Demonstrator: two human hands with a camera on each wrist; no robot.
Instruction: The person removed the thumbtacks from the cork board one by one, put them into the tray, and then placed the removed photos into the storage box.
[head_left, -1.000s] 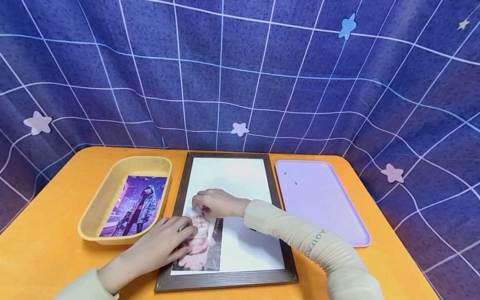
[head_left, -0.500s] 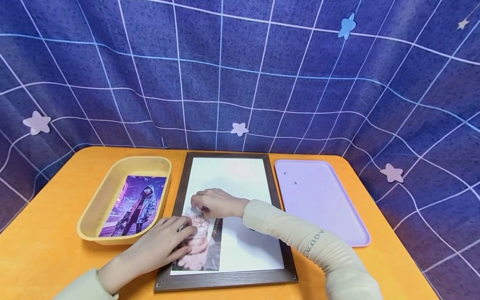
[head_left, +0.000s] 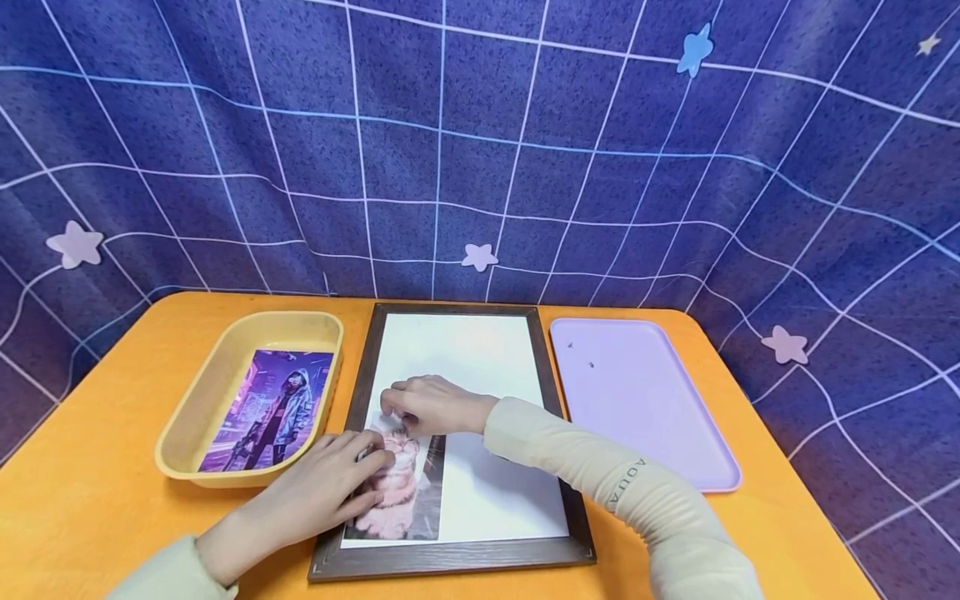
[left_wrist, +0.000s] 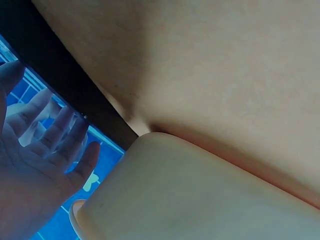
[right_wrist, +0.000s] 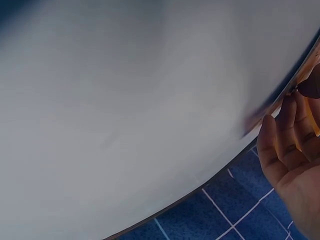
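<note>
A photo of a pink-toned cat (head_left: 397, 492) lies on the lower left of a white board (head_left: 502, 483) with a dark brown frame (head_left: 457, 561). My left hand (head_left: 337, 479) rests across the frame's left side, fingers spread on the photo's left part. At the photo's top edge my right hand (head_left: 435, 406) pinches a tiny dark pin-like piece (right_wrist: 294, 90) between thumb and fingers; its exact kind is mostly hidden. In the left wrist view the left hand (left_wrist: 42, 155) shows beside the dark frame edge. The right hand (right_wrist: 295, 150) appears at the right of its wrist view.
Left of the board stands a yellow basin (head_left: 176, 454) holding a purple print of a hooded figure (head_left: 281, 408). On the right lies a lilac tray (head_left: 652, 400) with two tiny dark pieces (head_left: 591, 365). A blue gridded curtain (head_left: 480, 167) hangs behind the orange table (head_left: 90, 500).
Both hands stay almost in place; the right hand has shifted very slightly to the left at the photo's top edge. The photo, board, basin and tray have not moved.
</note>
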